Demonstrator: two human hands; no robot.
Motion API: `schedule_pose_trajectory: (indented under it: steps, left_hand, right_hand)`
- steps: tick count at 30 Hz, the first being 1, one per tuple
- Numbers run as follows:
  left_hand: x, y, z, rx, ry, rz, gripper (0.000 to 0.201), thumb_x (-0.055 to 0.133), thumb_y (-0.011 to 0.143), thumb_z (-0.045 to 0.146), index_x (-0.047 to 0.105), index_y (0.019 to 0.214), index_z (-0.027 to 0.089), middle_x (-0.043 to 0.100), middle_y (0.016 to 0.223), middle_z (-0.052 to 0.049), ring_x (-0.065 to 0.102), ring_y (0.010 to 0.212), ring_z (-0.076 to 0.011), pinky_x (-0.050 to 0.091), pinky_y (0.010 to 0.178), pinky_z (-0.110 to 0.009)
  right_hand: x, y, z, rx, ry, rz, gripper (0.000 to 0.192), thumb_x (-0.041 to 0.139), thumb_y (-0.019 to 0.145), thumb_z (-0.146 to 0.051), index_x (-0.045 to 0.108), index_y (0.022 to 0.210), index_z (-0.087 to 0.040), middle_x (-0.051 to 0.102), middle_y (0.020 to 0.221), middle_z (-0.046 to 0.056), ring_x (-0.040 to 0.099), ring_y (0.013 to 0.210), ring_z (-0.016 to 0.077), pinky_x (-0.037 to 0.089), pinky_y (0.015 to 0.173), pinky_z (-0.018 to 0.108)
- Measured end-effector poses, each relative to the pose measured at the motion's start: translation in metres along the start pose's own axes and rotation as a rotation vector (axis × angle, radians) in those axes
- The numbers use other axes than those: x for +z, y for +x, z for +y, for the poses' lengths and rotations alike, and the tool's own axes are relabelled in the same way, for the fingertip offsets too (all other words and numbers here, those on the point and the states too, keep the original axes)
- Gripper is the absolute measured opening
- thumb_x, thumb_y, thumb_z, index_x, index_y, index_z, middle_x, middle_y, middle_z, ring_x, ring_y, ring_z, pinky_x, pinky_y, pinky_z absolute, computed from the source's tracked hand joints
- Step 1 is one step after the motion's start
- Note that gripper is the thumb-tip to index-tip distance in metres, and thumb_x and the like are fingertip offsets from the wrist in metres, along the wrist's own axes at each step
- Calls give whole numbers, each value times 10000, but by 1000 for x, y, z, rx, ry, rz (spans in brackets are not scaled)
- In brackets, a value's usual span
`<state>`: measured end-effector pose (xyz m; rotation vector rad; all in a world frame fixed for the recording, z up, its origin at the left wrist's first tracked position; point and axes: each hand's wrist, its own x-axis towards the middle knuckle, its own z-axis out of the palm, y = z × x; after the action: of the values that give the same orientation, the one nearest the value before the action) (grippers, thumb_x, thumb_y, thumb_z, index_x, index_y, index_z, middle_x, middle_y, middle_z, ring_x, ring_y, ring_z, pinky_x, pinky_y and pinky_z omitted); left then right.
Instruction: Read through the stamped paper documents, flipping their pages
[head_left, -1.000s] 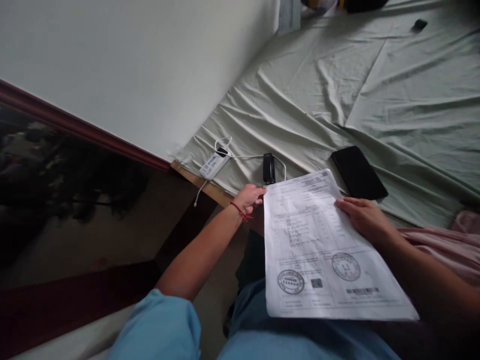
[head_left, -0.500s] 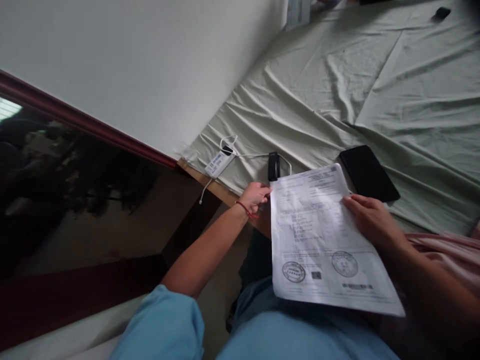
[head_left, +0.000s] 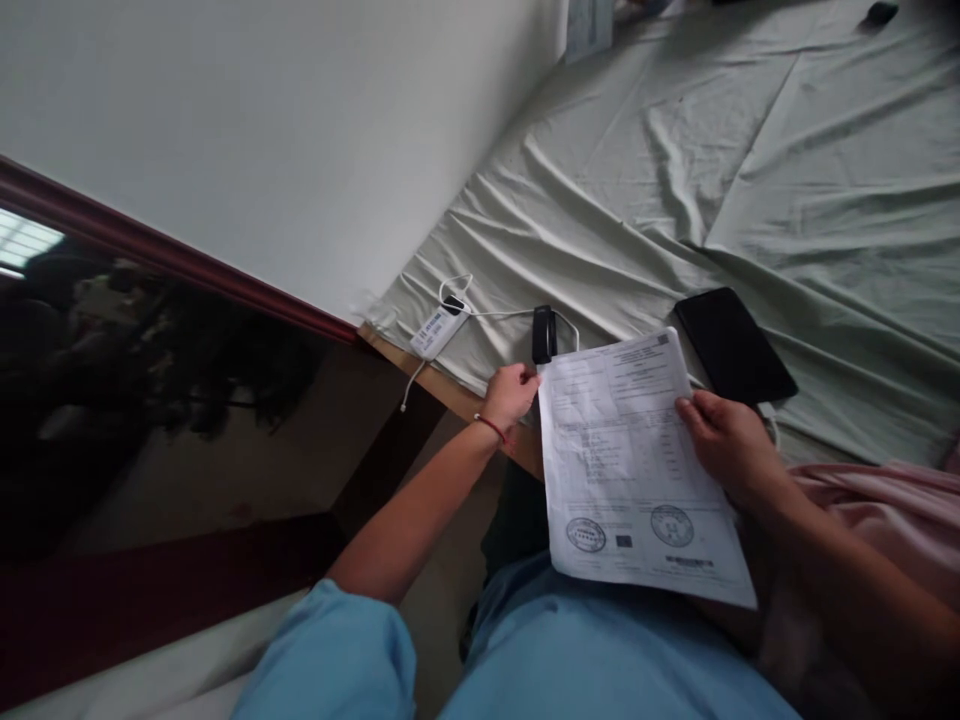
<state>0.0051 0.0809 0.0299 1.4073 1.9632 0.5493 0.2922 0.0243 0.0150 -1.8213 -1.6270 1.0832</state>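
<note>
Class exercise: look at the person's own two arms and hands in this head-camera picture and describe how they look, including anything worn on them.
Both arms are bare from hand to elbow or beyond, with no sleeve in view. The left hand has a thin red string bracelet around its wrist. The right hand shows no ring, watch or band on the parts visible. No gloves on either.

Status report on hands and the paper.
Left hand and right hand grip the white printed stamped sheet by its edges. Black phone lies beside it.
</note>
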Motion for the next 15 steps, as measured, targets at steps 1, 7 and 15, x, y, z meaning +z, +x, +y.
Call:
schedule_pose_trajectory:
  steps: [1, 7, 15]
  left_hand:
    - [-2, -1, -1, 87, 121, 53, 106, 617, 862, 138, 704, 802, 144, 704, 768, -59, 640, 700, -169, 507, 663, -274]
    - [-13, -3, -7, 681, 430, 282, 587, 391, 836, -33, 641, 1330, 163, 629, 1406, -105, 537, 1355, -232, 413, 1170, -425]
    - [-10, -2, -17, 731, 614, 116, 711, 364, 804, -72, 580, 1429, 192, 541, 1505, -71, 456, 1453, -203, 295, 1246, -502]
  right_hand:
    - [0, 0, 0, 5, -10, -1, 327, 427, 883, -459, 461, 639, -244, 546, 565, 21, 500, 541, 179, 311, 557, 314]
    - [0, 1, 0, -1, -14, 13, 335, 424, 873, -443, 416, 600, -248, 508, 536, 11, 471, 522, 167, 311, 558, 313]
    - [0, 3, 3, 24, 4, -18, 323, 430, 889, -435, 432, 625, -248, 531, 557, 11, 481, 528, 170, 304, 556, 311]
